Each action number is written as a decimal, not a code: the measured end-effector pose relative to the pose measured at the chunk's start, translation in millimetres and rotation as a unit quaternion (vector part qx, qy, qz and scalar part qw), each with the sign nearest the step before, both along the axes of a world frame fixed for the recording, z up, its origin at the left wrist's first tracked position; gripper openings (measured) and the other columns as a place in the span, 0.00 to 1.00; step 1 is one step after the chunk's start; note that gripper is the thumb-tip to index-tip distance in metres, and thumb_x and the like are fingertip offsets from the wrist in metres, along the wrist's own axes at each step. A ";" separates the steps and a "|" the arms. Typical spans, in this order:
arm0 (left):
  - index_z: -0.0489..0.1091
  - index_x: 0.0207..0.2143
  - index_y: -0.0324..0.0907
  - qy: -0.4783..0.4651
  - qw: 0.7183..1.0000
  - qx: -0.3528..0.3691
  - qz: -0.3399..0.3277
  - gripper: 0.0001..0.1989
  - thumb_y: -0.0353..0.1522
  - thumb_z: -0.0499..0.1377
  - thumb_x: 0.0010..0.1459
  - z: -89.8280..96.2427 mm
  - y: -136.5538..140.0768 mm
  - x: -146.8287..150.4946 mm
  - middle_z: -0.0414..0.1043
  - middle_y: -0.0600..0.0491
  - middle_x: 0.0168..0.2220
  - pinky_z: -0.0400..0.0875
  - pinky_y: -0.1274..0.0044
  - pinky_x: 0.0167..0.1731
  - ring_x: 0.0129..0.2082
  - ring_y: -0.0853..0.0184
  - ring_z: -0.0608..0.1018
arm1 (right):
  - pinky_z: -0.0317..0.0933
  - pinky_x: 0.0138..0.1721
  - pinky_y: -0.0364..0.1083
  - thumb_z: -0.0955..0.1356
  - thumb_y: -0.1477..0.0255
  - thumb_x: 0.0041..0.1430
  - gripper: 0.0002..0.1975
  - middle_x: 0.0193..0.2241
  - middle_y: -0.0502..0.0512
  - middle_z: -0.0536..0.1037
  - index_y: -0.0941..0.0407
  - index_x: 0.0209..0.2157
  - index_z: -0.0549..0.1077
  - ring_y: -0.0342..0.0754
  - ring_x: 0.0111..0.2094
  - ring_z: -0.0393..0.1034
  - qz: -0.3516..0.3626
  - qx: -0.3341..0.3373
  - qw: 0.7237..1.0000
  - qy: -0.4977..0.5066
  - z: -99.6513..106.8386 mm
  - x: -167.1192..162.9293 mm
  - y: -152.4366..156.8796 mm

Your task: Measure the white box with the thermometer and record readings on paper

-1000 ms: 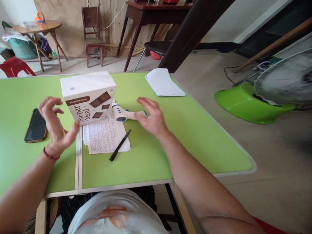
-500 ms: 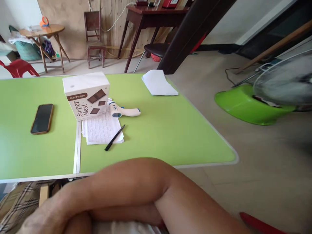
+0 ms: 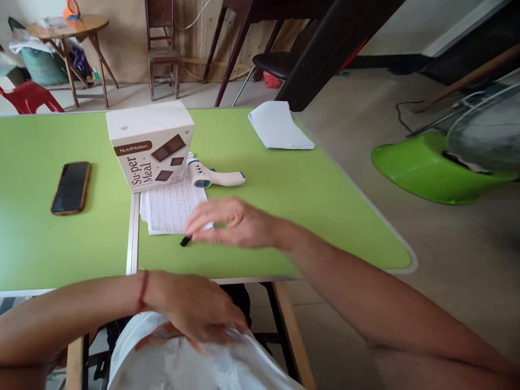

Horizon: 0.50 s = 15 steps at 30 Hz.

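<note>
My right hand [image 3: 227,223] hovers over the pen and the sheets with fingers curved and apart, slightly blurred, nothing plainly in its grasp. Below it the black pen [image 3: 185,241] shows only one end; the rest is hidden behind the hand. Handwritten sheets [image 3: 168,211] lie partly under a white "Super Meal" box [image 3: 151,149]. A white and blue infrared thermometer [image 3: 221,178] rests beside the box. My left hand [image 3: 195,309], with a red string at the wrist, lies against the white shirt [image 3: 182,368] below the table edge, its fingers extended and partly hidden.
A phone [image 3: 71,187] lies on the left of the green table [image 3: 93,249], and a stack of white paper [image 3: 280,125] at the far right. A dark post [image 3: 325,54] stands behind the table. A fan with a green base [image 3: 426,168] is on the floor at right.
The forearms were crossed low in front of me. They have parted: my right hand has moved up over the pen, and my left hand now shows on the shirt. The view has shifted slightly.
</note>
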<state>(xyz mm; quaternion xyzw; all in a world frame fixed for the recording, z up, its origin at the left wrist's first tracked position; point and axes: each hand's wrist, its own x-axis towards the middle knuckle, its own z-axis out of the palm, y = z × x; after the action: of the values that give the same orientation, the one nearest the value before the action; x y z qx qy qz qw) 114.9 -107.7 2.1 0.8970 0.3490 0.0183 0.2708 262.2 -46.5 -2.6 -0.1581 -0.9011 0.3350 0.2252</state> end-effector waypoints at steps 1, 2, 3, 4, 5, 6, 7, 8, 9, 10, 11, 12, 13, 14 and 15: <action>0.75 0.34 0.41 -0.047 0.992 -0.059 -0.096 0.04 0.32 0.63 0.58 4.6 9.5 -15.8 0.74 0.56 0.29 0.71 0.85 0.25 0.25 0.73 0.74 | 0.65 0.40 0.47 0.67 0.76 0.61 0.07 0.37 0.57 0.79 0.56 0.36 0.79 0.48 0.39 0.72 -0.094 0.072 0.992 -0.037 -6.1 11.5 12.5; 0.74 0.34 0.39 -0.095 0.979 -0.096 -0.156 0.02 0.29 0.62 0.58 7.9 20.0 -30.8 0.74 0.56 0.29 0.70 0.85 0.26 0.26 0.73 0.75 | 0.63 0.39 0.49 0.67 0.78 0.60 0.09 0.36 0.59 0.78 0.57 0.36 0.80 0.51 0.39 0.70 -0.165 0.138 0.972 -0.091 -13.8 20.2 22.7; 0.74 0.35 0.38 -0.136 0.971 -0.100 -0.168 0.03 0.26 0.61 0.58 9.5 31.0 -44.4 0.75 0.55 0.29 0.69 0.85 0.26 0.27 0.73 0.75 | 0.62 0.38 0.49 0.67 0.80 0.58 0.09 0.34 0.59 0.77 0.57 0.36 0.80 0.51 0.38 0.69 -0.190 0.189 0.954 -0.136 -22.3 26.1 30.3; 0.73 0.36 0.36 -0.168 0.971 -0.078 -0.148 0.04 0.25 0.59 0.59 8.9 42.1 -55.8 0.75 0.53 0.30 0.68 0.84 0.26 0.27 0.73 0.75 | 0.61 0.37 0.49 0.67 0.81 0.57 0.10 0.33 0.59 0.77 0.57 0.35 0.80 0.52 0.37 0.69 -0.198 0.231 0.937 -0.170 -31.0 29.9 35.1; 0.73 0.35 0.35 -0.191 0.978 -0.021 -0.082 0.04 0.25 0.57 0.60 6.0 53.0 -64.9 0.75 0.52 0.30 0.67 0.83 0.26 0.27 0.72 0.74 | 0.60 0.36 0.49 0.67 0.81 0.57 0.09 0.31 0.58 0.76 0.57 0.34 0.80 0.51 0.35 0.68 -0.195 0.265 0.925 -0.193 -39.0 32.0 37.7; 0.73 0.35 0.35 -0.196 0.979 0.030 -0.048 0.05 0.26 0.57 0.60 0.8 62.9 -71.8 0.74 0.51 0.31 0.67 0.82 0.27 0.28 0.71 0.74 | 0.59 0.35 0.49 0.68 0.81 0.57 0.08 0.30 0.57 0.76 0.57 0.34 0.80 0.51 0.34 0.68 -0.184 0.292 0.917 -0.201 -45.7 33.3 38.4; 0.73 0.35 0.36 -0.202 0.976 0.076 -0.018 0.06 0.27 0.56 0.60 -6.3 71.4 -76.9 0.74 0.50 0.31 0.68 0.81 0.28 0.29 0.70 0.74 | 0.59 0.34 0.48 0.68 0.80 0.57 0.07 0.28 0.56 0.75 0.57 0.32 0.79 0.50 0.32 0.67 -0.174 0.316 0.911 -0.200 -50.6 34.3 37.9; 0.73 0.34 0.36 -0.201 0.972 0.118 0.008 0.07 0.29 0.55 0.62 -14.5 78.0 -80.5 0.73 0.50 0.31 0.68 0.80 0.29 0.29 0.70 0.74 | 0.59 0.33 0.48 0.68 0.79 0.57 0.06 0.27 0.55 0.75 0.57 0.31 0.79 0.50 0.31 0.67 -0.166 0.337 0.906 -0.194 -53.6 35.5 36.9; 0.73 0.35 0.36 -0.198 0.967 0.155 0.032 0.09 0.30 0.54 0.63 -23.4 82.7 -82.9 0.72 0.49 0.30 0.67 0.79 0.29 0.28 0.69 0.74 | 0.59 0.33 0.48 0.68 0.79 0.57 0.07 0.26 0.55 0.75 0.57 0.30 0.78 0.49 0.30 0.67 -0.164 0.352 0.903 -0.185 -54.7 37.0 35.7; 0.73 0.36 0.36 -0.199 0.963 0.177 0.051 0.10 0.31 0.53 0.63 -32.0 85.4 -84.6 0.72 0.50 0.29 0.67 0.79 0.28 0.28 0.69 0.73 | 0.59 0.32 0.48 0.67 0.80 0.57 0.07 0.25 0.54 0.75 0.57 0.29 0.77 0.49 0.29 0.67 -0.170 0.359 0.901 -0.172 -54.1 38.6 34.5; 0.73 0.37 0.36 -0.195 0.960 0.189 0.063 0.10 0.31 0.53 0.64 -39.8 86.3 -85.9 0.71 0.50 0.29 0.66 0.79 0.27 0.27 0.69 0.72 | 0.59 0.31 0.47 0.66 0.81 0.56 0.08 0.25 0.53 0.75 0.57 0.28 0.76 0.48 0.28 0.67 -0.190 0.354 0.903 -0.152 -52.5 39.8 33.4; 0.73 0.39 0.36 -0.187 0.960 0.199 0.064 0.11 0.32 0.53 0.64 -46.4 85.8 -86.8 0.71 0.50 0.29 0.66 0.78 0.27 0.27 0.69 0.72 | 0.59 0.29 0.46 0.66 0.81 0.55 0.08 0.24 0.52 0.75 0.56 0.27 0.74 0.47 0.27 0.67 -0.227 0.335 0.907 -0.117 -50.3 40.2 32.4; 0.73 0.41 0.36 -0.173 0.961 0.210 0.055 0.11 0.32 0.53 0.65 -51.6 84.3 -87.5 0.71 0.50 0.30 0.66 0.78 0.28 0.28 0.68 0.72 | 0.59 0.28 0.45 0.65 0.81 0.53 0.08 0.23 0.51 0.74 0.56 0.26 0.73 0.46 0.26 0.67 -0.277 0.298 0.911 -0.068 -48.1 39.3 31.1; 0.73 0.42 0.36 -0.150 0.962 0.224 0.037 0.12 0.33 0.53 0.65 -55.1 82.2 -87.8 0.71 0.49 0.31 0.67 0.77 0.29 0.29 0.67 0.72 | 0.59 0.27 0.45 0.66 0.80 0.52 0.06 0.23 0.49 0.74 0.55 0.26 0.71 0.44 0.25 0.66 -0.332 0.244 0.911 -0.008 -46.5 36.5 29.4; 0.72 0.44 0.37 -0.120 0.963 0.241 0.015 0.12 0.34 0.53 0.65 -57.3 79.9 -87.7 0.72 0.48 0.33 0.67 0.76 0.30 0.30 0.66 0.72 | 0.59 0.25 0.44 0.66 0.78 0.51 0.04 0.22 0.48 0.72 0.55 0.26 0.70 0.43 0.23 0.65 -0.377 0.174 0.908 0.055 -45.8 32.1 27.3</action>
<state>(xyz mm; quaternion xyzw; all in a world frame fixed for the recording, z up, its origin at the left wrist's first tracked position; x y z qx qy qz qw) 27.2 -27.8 -55.2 0.9218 0.3123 0.2130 0.0859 294.2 -19.3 -48.4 -0.4255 -0.8047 0.0712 0.4079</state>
